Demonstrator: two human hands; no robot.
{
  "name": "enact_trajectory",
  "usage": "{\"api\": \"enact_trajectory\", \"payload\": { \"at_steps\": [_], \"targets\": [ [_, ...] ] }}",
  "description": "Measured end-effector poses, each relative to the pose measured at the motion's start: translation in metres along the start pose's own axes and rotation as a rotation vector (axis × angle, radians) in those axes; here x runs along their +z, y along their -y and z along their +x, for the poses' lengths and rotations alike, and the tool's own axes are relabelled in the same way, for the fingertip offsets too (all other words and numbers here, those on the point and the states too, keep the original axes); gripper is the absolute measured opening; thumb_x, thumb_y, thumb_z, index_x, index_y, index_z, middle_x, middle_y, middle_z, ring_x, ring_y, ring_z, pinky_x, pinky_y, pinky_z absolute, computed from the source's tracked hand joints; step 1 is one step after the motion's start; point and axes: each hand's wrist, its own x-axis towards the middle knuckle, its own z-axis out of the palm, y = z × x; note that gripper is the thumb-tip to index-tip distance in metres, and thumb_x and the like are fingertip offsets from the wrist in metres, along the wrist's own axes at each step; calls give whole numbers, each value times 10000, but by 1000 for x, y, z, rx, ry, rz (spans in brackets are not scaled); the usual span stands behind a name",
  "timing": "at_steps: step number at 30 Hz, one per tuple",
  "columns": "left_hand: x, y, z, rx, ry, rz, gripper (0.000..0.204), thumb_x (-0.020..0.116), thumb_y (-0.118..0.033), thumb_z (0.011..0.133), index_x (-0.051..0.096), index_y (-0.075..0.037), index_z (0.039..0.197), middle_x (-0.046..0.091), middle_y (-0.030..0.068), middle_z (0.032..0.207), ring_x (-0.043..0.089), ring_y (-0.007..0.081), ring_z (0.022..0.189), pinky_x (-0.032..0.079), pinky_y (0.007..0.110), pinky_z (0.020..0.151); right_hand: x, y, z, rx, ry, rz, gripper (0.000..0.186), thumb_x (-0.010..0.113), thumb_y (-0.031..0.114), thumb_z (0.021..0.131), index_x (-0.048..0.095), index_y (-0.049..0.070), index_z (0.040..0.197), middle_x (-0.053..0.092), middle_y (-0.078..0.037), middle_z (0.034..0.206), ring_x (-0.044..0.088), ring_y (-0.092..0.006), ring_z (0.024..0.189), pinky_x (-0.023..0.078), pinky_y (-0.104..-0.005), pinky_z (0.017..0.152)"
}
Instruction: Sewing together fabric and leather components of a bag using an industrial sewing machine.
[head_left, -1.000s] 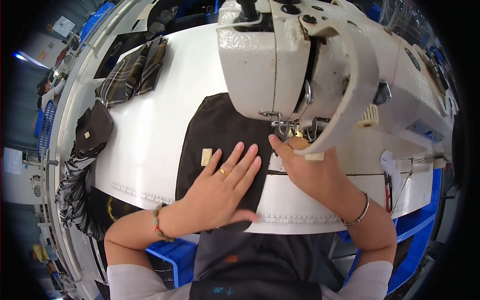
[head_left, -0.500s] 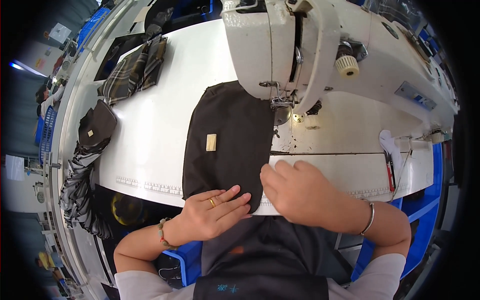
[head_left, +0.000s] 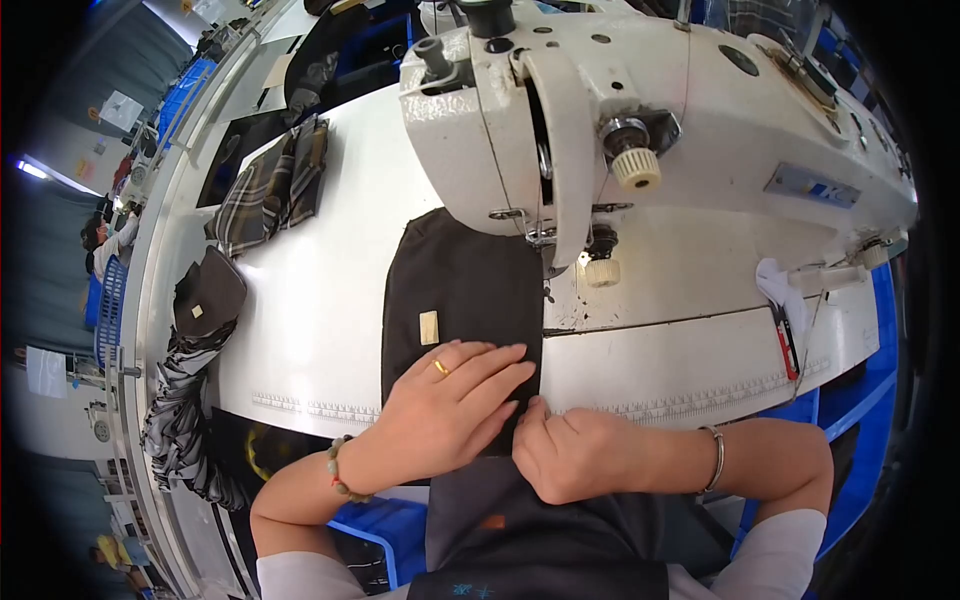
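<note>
A dark brown fabric panel (head_left: 460,285) with a small cream label (head_left: 429,328) lies on the white sewing table. Its far right edge runs in under the needle area of the white sewing machine (head_left: 480,150). My left hand (head_left: 455,400) rests flat on the near part of the panel, fingers stretched toward its right edge. At the near right edge, my right hand (head_left: 575,450) is closed, thumb and fingers pinched on the fabric's border. The panel's near end is partly hidden beneath my hands.
Folded plaid fabric (head_left: 262,195) lies at the far left. A bunched stack of dark pieces (head_left: 190,400) hangs over the table's left side. Red-handled snips (head_left: 784,345) and a white cloth (head_left: 780,288) lie at right. Blue bins (head_left: 385,530) sit below the table.
My left hand has slid up and right onto the panel. My right hand has moved nearer to me, down along the panel's right edge. The view has shifted, showing more of the machine's top.
</note>
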Motion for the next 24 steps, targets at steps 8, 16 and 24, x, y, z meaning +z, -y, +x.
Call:
{"api": "enact_trajectory", "payload": {
  "at_steps": [8,16,24],
  "targets": [
    [17,13,19,22,17,258,440,717,-250,845,662,-126,1264,616,78,1280,585,287,1169,474,478,990,11,-19,-2,35,-25,-53,147,619,121,722,667,-12,760,667,-162,764,524,-111,500,340,-222,445],
    [20,35,41,28,-21,242,399,730,-214,837,690,-119,1222,627,93,1253,606,296,1164,483,451,967,28,-47,-3,89,-71,-16,143,622,114,672,624,-26,701,656,-211,721,551,-148,489,414,-250,427],
    [18,60,61,77,-75,186,384,736,-155,790,722,-141,1173,668,66,1054,617,288,978,506,422,880,47,-67,-2,209,-104,8,116,648,117,662,562,46,632,548,-87,605,558,-149,487,403,-277,408]
  ]
}}
